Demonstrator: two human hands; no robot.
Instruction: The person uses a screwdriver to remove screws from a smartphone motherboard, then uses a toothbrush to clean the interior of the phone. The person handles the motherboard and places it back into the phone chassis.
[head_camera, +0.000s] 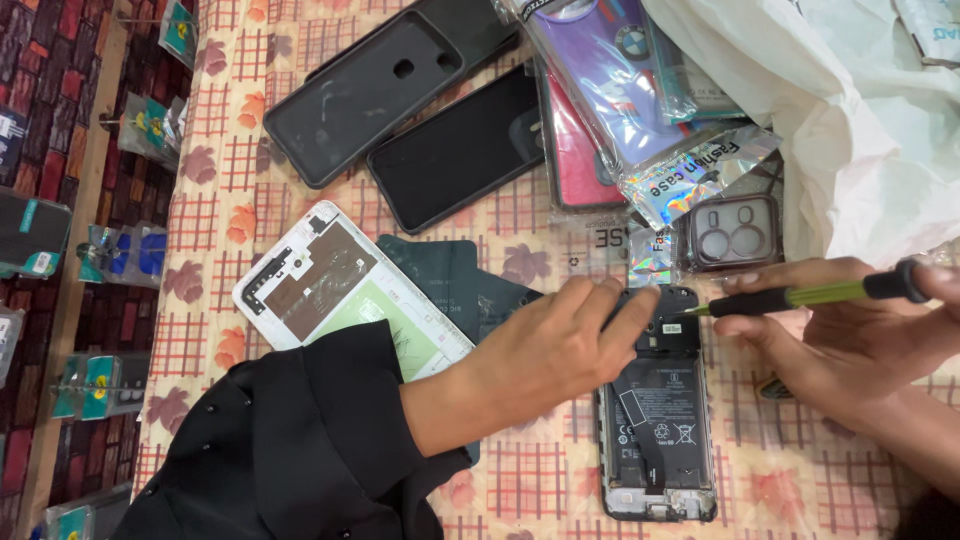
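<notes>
A cloth (330, 210) printed with red checks and leaves covers the work surface across most of the frame. Down the left edge runs a dark red patterned floor with small packaged goods (150, 125) lying on it, and a white plastic bag (860, 130) fills the upper right corner.

The left hand (555, 350), in a black sleeve (300, 450), comes in from the lower left with fingers stretched flat and together, their tips pressing on the top end of the opened phone (657, 410) at centre right. That phone lies back-open, its black battery and inner cover showing. The right hand (840, 335), from the right edge, is curled tight round a green-and-black screwdriver (810, 293), whose tip touches the phone's upper edge just beside the left fingertips.

One white phone frame (340, 290) lies left of centre, partly under the sleeve. Two dark phone covers (420, 110) sit at upper centre. Several packaged cases (620, 90) overlap at the top, and one clear camera-cutout case (732, 233) rests just above the screwdriver.
</notes>
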